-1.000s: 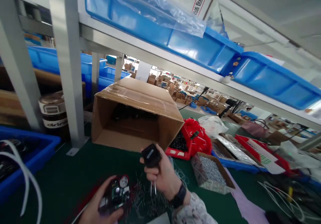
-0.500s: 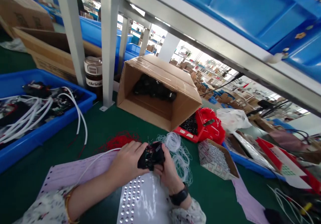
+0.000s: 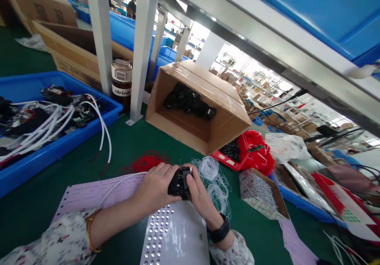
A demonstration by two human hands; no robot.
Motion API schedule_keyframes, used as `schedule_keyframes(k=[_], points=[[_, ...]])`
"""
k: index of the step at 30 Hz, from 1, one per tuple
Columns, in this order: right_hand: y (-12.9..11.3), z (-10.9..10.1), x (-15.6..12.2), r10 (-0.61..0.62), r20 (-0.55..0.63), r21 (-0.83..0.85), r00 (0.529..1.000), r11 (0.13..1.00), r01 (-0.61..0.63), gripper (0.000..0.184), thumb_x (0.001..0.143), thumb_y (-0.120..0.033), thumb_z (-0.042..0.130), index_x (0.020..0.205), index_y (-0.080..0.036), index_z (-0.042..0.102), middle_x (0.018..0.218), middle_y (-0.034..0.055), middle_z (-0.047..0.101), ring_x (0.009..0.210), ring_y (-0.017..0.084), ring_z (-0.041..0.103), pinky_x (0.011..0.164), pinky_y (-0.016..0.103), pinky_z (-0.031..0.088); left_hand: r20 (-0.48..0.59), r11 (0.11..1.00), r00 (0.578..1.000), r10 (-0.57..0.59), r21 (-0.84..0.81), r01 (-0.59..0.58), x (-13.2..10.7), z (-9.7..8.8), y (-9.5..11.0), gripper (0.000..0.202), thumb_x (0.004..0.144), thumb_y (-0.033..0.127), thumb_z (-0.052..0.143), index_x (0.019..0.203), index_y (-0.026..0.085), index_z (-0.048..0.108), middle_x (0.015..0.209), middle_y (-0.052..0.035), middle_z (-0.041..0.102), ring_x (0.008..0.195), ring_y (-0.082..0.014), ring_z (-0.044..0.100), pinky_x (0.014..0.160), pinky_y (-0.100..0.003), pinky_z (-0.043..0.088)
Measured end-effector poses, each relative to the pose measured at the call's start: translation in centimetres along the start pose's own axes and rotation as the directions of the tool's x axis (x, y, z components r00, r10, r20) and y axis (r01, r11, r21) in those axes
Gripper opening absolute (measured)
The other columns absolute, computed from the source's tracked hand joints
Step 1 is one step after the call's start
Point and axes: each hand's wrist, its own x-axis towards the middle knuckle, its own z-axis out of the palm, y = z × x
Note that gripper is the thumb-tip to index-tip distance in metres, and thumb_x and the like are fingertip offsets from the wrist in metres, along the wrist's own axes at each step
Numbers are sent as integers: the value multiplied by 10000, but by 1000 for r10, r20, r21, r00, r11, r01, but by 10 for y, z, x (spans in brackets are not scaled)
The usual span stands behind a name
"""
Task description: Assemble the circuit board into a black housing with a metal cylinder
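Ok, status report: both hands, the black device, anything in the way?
Left hand and right hand both gripping black device. Held at far edge of dotted plate. Loose white wire beside right hand; no obstruction seen at grip.

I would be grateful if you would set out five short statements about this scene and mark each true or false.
1. The left hand and the right hand both hold the black device. True.
2. The dark wristband is worn on the left wrist. False: the dark wristband is on the right wrist.
3. The carton of small metal pieces sits left of the hands. False: the carton of small metal pieces is to their right.
4. Dark items lie inside the cardboard box. True.
5. The blue tray at the left holds only paper. False: the blue tray holds white cables and dark parts.
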Motion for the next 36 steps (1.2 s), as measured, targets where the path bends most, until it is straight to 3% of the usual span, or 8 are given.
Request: schedule_keyframes(k=[6, 9, 14, 19, 21, 25, 33, 36], points=[[-6, -7, 5, 125, 11, 85, 992, 988, -126, 339, 913, -480, 408, 1133, -234, 480, 1011, 32, 531, 812, 157, 526, 655, 241, 442, -21, 999, 1000, -17, -34, 17, 2, 1, -6, 631, 609, 373, 784, 1125, 198, 466, 1008, -51, 560, 925, -256, 483, 827, -380, 427], [-4, -9, 5, 346, 42, 357, 937, 871, -337, 399, 878, -554, 415, 1128, -248, 473, 692, -27, 475, 391, 60, 268, 338, 179, 192, -39, 998, 998, -41, -55, 39, 3, 0, -10, 665, 607, 383, 786, 1149, 196, 450, 1027, -58, 558, 941, -259, 480, 828, -379, 432], [5, -5, 6, 432, 106, 597, 896, 692, -404, 407, 859, -557, 446, 1116, -242, 455, 579, -77, 361, 376, 35, 103, 331, 156, 106, -44, 997, 997, -56, -52, 54, 3, 0, -10, 667, 606, 394, 786, 1145, 189, 451, 1022, -60, 562, 945, -265, 479, 821, -386, 435], [-1, -2, 7, 316, 51, 349, 947, 883, -314, 340, 910, -506, 382, 1126, -258, 465, 724, -35, 468, 420, 59, 296, 352, 169, 231, -41, 999, 998, -51, -21, 50, -1, 0, -4, 680, 566, 383, 818, 1121, 204, 468, 1018, -46, 555, 922, -258, 481, 814, -384, 433], [-6, -4, 6, 187, 31, 147, 982, 971, -190, 302, 931, -456, 373, 1124, -247, 476, 925, 7, 523, 681, 114, 497, 562, 203, 419, -44, 998, 998, -55, -19, 54, -2, 0, -3, 679, 576, 387, 813, 1127, 199, 463, 1012, -46, 555, 919, -256, 482, 811, -387, 435], [-10, -6, 4, 13, 83, -106, 996, 994, -4, 293, 954, -386, 338, 1178, -219, 424, 1123, 40, 494, 1050, 187, 457, 923, 297, 349, -51, 998, 997, -60, -23, 58, -2, 0, -3, 673, 599, 410, 799, 1135, 194, 454, 1014, -52, 553, 922, -260, 483, 809, -391, 437], [-11, -2, 4, 33, 3, -128, 999, 991, -33, 323, 946, -429, 332, 1153, -205, 437, 1064, 60, 511, 968, 199, 487, 823, 305, 404, -57, 998, 996, -65, -28, 64, -2, 0, -3, 673, 581, 398, 811, 1119, 195, 462, 1001, -55, 552, 917, -264, 486, 794, -383, 437], [-10, -4, 4, 185, 16, 18, 983, 982, -186, 374, 918, -500, 360, 1153, -224, 447, 865, 24, 520, 596, 127, 474, 519, 243, 402, -61, 998, 996, -62, -27, 61, -2, 1, -4, 673, 579, 382, 813, 1120, 188, 464, 1013, -58, 553, 921, -264, 484, 797, -384, 438]])
